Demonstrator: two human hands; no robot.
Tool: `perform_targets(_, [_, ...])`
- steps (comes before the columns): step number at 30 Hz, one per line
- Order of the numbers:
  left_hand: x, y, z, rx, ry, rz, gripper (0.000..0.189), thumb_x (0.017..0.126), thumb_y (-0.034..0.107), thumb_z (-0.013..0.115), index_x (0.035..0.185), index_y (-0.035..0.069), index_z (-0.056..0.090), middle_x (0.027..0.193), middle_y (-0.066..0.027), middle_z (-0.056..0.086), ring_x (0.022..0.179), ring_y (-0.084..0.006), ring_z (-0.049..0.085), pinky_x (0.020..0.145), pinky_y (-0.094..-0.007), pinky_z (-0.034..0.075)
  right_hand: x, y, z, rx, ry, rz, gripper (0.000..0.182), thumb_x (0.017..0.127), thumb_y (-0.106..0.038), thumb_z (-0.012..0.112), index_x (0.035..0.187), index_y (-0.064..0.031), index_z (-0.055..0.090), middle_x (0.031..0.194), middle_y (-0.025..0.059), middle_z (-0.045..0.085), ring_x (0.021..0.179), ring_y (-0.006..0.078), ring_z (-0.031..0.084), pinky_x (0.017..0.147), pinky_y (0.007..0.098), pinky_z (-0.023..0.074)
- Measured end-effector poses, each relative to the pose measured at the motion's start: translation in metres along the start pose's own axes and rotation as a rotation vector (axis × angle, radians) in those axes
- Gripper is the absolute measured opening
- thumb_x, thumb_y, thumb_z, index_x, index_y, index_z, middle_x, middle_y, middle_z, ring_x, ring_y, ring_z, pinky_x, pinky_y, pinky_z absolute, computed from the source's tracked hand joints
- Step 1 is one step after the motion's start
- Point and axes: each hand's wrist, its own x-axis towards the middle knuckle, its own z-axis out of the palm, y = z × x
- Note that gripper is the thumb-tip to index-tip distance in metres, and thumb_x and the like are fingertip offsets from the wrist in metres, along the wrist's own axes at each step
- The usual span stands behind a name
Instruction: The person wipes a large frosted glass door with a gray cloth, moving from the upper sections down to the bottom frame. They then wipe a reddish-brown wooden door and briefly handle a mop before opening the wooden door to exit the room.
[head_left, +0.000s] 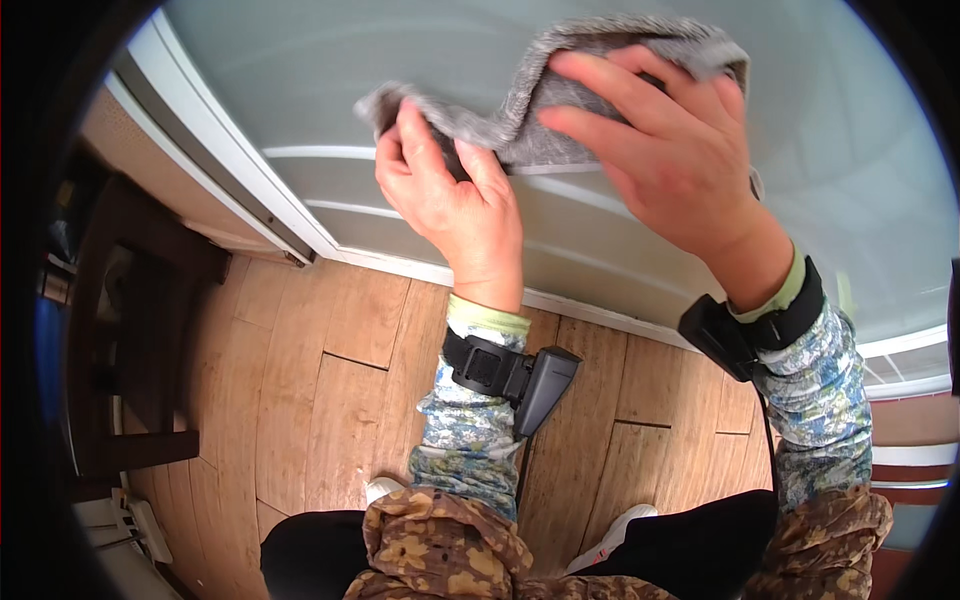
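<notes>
A grey cloth (555, 142) is stretched between my two hands in front of a frosted glass door panel (315, 67). My left hand (450, 187) pinches the cloth's left end between thumb and fingers. Over the wider right part, my right hand (675, 142) grips the cloth, its fingers spread across the fabric and its upper edge folded over. Both hands and the cloth's ends are slightly blurred. Whether the cloth touches the glass, I cannot tell.
The panel's white frame (240, 135) runs down the left to the wood-look tiled floor (337, 420). At the left stands a dark wooden piece of furniture (142, 315). Black devices (547, 390) with cables are strapped to both my wrists.
</notes>
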Motion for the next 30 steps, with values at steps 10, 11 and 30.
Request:
perform_targets(10, [-0.120,0.050,0.000,-0.124,-0.289,-0.622,0.070,0.084,0.021,0.062,0.135,-0.007,0.024,0.116,-0.0241,0.037,0.105,-0.0360,0.040,0.094,-0.0414,0.032,-0.093,0.010,-0.037,0.162,-0.461,0.026,0.025,0.064,-0.012,0.068,0.089,-0.0135,0.069,0.097,-0.0012,0.062,0.087,0.0196,0.057,0.075,0.0329,0.0392])
perform_targets(11, [-0.125,0.053,0.000,-0.167,-0.304,-0.708,0.070,0.083,0.022,0.062,0.134,-0.007,0.024,0.117,-0.0258,0.036,0.106,-0.0379,0.040,0.094,-0.0426,0.032,-0.088,0.012,-0.040,0.151,-0.467,0.011,0.024,0.064,-0.012,0.068,0.088,-0.0136,0.069,0.096,-0.0014,0.062,0.086,0.0190,0.057,0.074,0.0322,0.0392])
perform_targets(30, [-0.046,-0.088,-0.037,0.018,-0.096,-0.761,0.056,0.090,0.020,0.048,0.134,-0.008,0.028,0.129,-0.0350,0.037,0.116,-0.0480,0.038,0.098,-0.0444,0.032,0.092,-0.093,0.105,0.087,-0.401,-0.506,0.030,0.077,-0.017,0.053,0.105,-0.0095,0.062,0.126,0.0002,0.051,0.107,0.0179,0.047,0.095,0.0289,0.0349])
